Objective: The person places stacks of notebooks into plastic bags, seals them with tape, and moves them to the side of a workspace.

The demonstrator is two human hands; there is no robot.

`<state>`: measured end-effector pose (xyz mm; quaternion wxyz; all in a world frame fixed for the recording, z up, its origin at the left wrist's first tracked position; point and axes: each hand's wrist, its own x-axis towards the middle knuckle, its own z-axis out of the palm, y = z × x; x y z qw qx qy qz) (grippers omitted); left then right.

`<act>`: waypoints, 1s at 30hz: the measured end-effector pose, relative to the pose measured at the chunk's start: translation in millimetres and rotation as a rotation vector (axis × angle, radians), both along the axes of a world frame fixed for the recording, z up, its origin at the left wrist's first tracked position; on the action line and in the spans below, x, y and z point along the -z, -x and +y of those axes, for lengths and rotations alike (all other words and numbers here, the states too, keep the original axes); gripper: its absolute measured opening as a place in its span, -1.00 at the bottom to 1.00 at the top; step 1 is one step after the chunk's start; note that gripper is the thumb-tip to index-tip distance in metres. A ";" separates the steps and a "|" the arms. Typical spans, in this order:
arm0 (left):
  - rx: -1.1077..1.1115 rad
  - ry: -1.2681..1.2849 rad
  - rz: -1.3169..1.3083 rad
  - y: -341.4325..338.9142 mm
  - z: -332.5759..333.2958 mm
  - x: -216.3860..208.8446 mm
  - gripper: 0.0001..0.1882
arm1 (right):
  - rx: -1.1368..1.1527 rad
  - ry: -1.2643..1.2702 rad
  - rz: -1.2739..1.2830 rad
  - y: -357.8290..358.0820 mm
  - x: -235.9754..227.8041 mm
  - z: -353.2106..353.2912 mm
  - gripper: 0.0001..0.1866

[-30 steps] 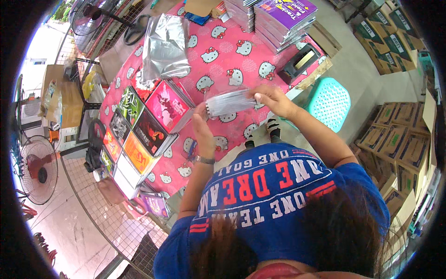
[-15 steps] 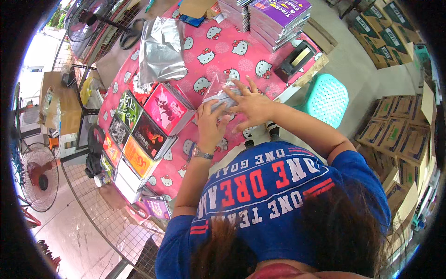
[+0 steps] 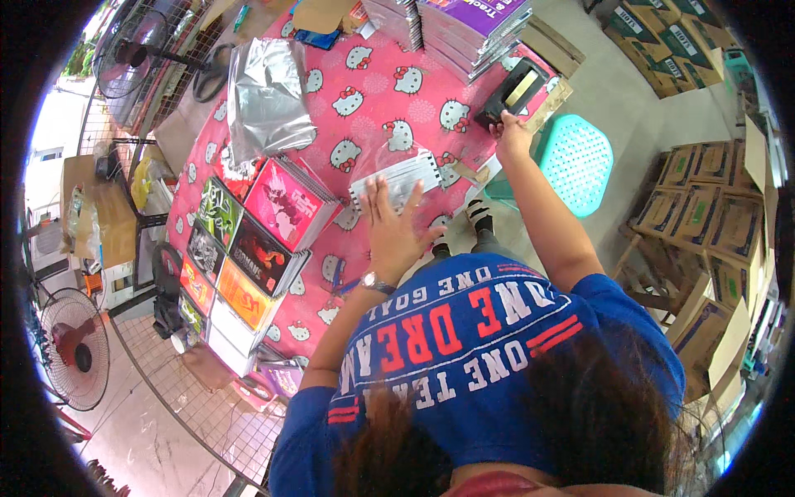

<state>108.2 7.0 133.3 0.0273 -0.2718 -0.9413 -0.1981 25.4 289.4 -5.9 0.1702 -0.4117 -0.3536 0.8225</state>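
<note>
A small spiral notebook (image 3: 406,176) with a pale cover lies in clear plastic wrap (image 3: 389,156) on the pink cartoon-cat tablecloth (image 3: 352,70). My left hand (image 3: 391,232) rests flat on its near edge, fingers spread. Out to the right, my right hand (image 3: 513,139) is at the near end of a black tape dispenser (image 3: 503,98), which carries a pale roll of tape (image 3: 522,89). Its fingers are drawn together there; what is between them is too small to make out.
Rows of colourful notebooks (image 3: 286,203) lie left of my left hand. Silvery plastic sleeves (image 3: 269,99) are farther back, with a notebook stack (image 3: 472,37) at the far edge. A mint stool (image 3: 577,166) stands right of the table; cartons (image 3: 704,195) are piled beyond it.
My right hand has left the wrapped notebook and reached right to the tape dispenser. The left hand has flattened onto the notebook, which now shows more of its cover.
</note>
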 end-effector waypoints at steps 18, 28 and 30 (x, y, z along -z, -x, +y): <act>-0.056 -0.081 0.014 1.7 1.5 7.0 -0.39 | -1.526 -1.146 0.333 16.0 -162.0 -117.7 -0.88; -0.116 -0.203 -0.088 3.8 -10.6 6.4 -0.49 | -1.536 -1.735 -0.075 1.1 -158.2 -130.0 -0.60; -0.110 -0.236 -0.156 9.2 -23.7 -3.3 -0.56 | -1.518 -1.725 -0.093 7.9 -181.8 -112.5 -0.52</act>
